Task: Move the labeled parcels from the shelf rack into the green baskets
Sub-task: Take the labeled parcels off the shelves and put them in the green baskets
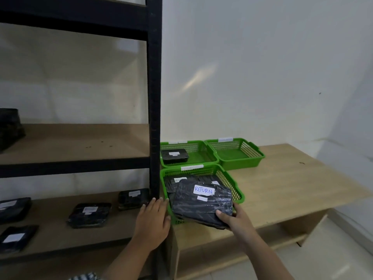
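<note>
Your R hand (235, 219) grips the near edge of the RETURN parcel (201, 203), a black wrapped pack w/ a white hand-lettered label. Your thumb is on top and your fingers are curled under. Most of the pack sits over the front basket (235, 184), on top of other black packs inside it; can't tell how many. Its near end juts out past the basket's front rim.

Your L hand (154, 216) is flat and holds nothing, fingers straight & close together. The fingertips are right by the foot of the rack post (154, 98) and the front basket's left rim; can't tell if they touch.

Behind that, 2 more green baskets stand side by side on the wood table (292, 188). The back-left basket (201, 150) holds one labeled pack (174, 156) at its left end. The back-right basket (236, 156) is just beside it.

On the rack's lower shelf there are 4 labeled black packs:
- a post-side parcel (133, 199)
- a mid-shelf parcel (89, 215)
- an upper-left parcel (14, 209)
- a lower-left parcel (16, 238)

On the shelf above, a dark bundle (10, 128) sits at the far left, partly cut off by the frame edge.
</note>
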The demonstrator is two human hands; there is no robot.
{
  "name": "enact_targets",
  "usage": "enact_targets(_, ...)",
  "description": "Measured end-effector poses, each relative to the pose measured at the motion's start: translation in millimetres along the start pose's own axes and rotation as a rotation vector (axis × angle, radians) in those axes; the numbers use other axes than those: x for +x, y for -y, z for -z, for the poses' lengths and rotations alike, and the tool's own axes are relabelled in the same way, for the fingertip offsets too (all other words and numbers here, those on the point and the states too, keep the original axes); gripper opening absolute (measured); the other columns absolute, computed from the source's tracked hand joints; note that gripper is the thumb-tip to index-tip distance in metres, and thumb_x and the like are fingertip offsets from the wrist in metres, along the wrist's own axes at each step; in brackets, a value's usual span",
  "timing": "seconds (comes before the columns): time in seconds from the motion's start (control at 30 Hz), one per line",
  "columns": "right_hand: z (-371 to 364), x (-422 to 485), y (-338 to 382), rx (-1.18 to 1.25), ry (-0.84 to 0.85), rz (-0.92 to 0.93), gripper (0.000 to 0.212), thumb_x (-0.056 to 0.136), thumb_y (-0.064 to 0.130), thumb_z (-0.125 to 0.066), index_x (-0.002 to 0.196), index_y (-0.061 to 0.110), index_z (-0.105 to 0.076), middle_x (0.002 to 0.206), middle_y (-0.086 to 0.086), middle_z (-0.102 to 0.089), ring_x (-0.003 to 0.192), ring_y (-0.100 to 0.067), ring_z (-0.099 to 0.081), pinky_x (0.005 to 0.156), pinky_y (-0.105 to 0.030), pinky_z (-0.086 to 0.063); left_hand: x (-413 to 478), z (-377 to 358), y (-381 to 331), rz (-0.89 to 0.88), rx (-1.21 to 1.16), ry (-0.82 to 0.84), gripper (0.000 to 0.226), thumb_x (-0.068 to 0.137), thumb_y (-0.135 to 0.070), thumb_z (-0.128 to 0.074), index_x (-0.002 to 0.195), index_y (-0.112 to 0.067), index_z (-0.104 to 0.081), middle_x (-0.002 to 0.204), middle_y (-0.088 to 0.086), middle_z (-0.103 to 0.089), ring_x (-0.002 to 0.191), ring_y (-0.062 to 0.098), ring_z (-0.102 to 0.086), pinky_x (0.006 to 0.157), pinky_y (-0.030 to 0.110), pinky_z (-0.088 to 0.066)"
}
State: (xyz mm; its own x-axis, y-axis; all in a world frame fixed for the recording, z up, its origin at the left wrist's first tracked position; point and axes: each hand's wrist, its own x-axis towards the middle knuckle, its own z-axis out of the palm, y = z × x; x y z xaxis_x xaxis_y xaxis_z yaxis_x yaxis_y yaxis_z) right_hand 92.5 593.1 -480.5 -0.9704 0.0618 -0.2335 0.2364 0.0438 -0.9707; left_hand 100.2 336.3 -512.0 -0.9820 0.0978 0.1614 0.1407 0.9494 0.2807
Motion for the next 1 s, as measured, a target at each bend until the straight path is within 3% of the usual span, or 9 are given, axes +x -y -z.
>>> enact_targets(0.2,15,59,9,0.038,-0.043,-0.007,0.052,0.081,0.006,-0.073,0.124,0.017,-0.048,0.107,-0.008,-0.066,0.099,-0.029,-0.065,0.086,-0.041,-0.053,66,-25,-10,-0.052,-0.061,0.001,0.062,0.089,-0.042,-0.024,0.147,-0.019,-0.027,0.151,0.001,-0.032,0.142,0.019,-0.022,0.114,0.041,-0.020)
enact_targets(0.37,13,127,16,0.049,-0.064,-0.057,0.069,0.077,0.012,-0.077,0.137,0.013,-0.044,0.123,-0.014,-0.062,0.107,-0.032,-0.063,0.095,-0.047,-0.051,132,-47,-4,-0.032,-0.123,-0.027,0.064,0.085,-0.041,-0.027,0.141,-0.013,-0.038,0.144,0.006,-0.044,0.137,0.024,-0.034,0.109,0.041,-0.030)
enact_targets(0.6,2,212,29,0.020,-0.070,-0.067,0.064,0.076,0.013,-0.078,0.132,0.012,-0.048,0.118,-0.014,-0.064,0.102,-0.033,-0.064,0.092,-0.051,-0.052,209,-65,6,-0.006,-0.114,0.051,0.057,0.094,-0.031,-0.039,0.147,-0.016,-0.024,0.154,0.001,-0.026,0.144,0.021,-0.015,0.117,0.038,-0.017)
enact_targets(0.8,-10,272,41,-0.025,0.002,-0.091,0.056,0.080,0.007,-0.073,0.130,0.009,-0.046,0.115,-0.014,-0.065,0.103,-0.033,-0.065,0.093,-0.050,-0.052,248,-86,17,0.159,-0.083,0.018,0.055,0.086,-0.032,-0.050,0.137,-0.014,-0.042,0.141,0.007,-0.045,0.132,0.028,-0.037,0.108,0.043,-0.034)
enact_targets(0.9,-17,303,51,-0.077,0.034,-0.072,0.052,0.080,0.007,-0.073,0.127,0.008,-0.049,0.112,-0.012,-0.066,0.102,-0.030,-0.065,0.094,-0.049,-0.051,263,-92,18,0.270,-0.056,-0.005,0.056,0.089,-0.034,-0.050,0.139,-0.010,-0.040,0.145,0.013,-0.040,0.137,0.031,-0.032,0.111,0.041,-0.030)
enact_targets(1.0,-26,333,66,-0.140,0.098,-0.063,0.047,0.083,0.011,-0.070,0.124,0.014,-0.048,0.112,-0.011,-0.062,0.103,-0.027,-0.061,0.092,-0.037,-0.049,277,-96,23,0.374,-0.090,-0.066,0.057,0.088,-0.027,-0.055,0.138,-0.005,-0.041,0.146,0.017,-0.038,0.138,0.034,-0.029,0.111,0.047,-0.029)
